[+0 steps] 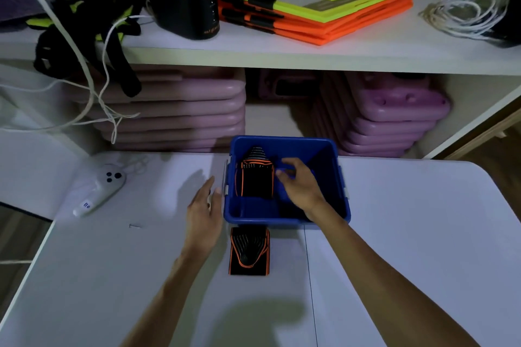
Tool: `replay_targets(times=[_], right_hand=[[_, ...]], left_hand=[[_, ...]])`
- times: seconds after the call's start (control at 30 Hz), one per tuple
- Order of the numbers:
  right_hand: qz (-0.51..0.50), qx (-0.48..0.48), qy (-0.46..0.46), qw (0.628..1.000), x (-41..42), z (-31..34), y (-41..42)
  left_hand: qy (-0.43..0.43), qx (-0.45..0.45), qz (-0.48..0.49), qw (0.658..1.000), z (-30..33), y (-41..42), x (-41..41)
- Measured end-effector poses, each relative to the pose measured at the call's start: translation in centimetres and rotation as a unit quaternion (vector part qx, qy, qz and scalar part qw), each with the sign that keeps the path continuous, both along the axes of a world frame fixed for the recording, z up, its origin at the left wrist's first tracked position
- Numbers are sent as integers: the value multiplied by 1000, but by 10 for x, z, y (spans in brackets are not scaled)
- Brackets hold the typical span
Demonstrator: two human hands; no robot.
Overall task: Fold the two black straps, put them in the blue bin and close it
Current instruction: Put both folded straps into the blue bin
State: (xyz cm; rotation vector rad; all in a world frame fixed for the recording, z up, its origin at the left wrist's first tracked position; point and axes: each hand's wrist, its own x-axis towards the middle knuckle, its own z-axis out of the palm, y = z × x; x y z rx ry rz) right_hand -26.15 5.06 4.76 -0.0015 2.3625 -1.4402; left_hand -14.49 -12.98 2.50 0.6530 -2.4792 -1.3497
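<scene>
Hands work at the blue bin [287, 215]: the right hand [300, 186] is inside, fingers loose, holding nothing, beside one folded strap [257, 179]. The open left hand [205, 210] steadies the bin's side. The other folded strap [249, 253] waits on the table [408, 234]

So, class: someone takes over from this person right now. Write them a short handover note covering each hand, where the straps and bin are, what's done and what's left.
Left hand: open, empty, beside the blue bin's left wall.
Right hand: inside the bin, fingers loosely curled, holding nothing visible.
Done: first strap, folded, lies in the bin.
Second strap, folded, lies on the table just in front of the bin.
Left: put the second strap in, then close the bin. No lid is visible.
</scene>
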Motion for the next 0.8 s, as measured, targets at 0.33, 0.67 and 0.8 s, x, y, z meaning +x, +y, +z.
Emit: replay_targets(times=[0.33,0.67,0.8], right_hand=[[-52,-38,149,987,152,5,22],[-101,-11,-103,989,153,-48,-8],[-117,-19,-112,987,162,-45,-7]], left_hand=[[-99,63,-10,993,-38,26,61],[-130,144,0,981,-37,43,62],[-119,177,22,977,-37,48,72]])
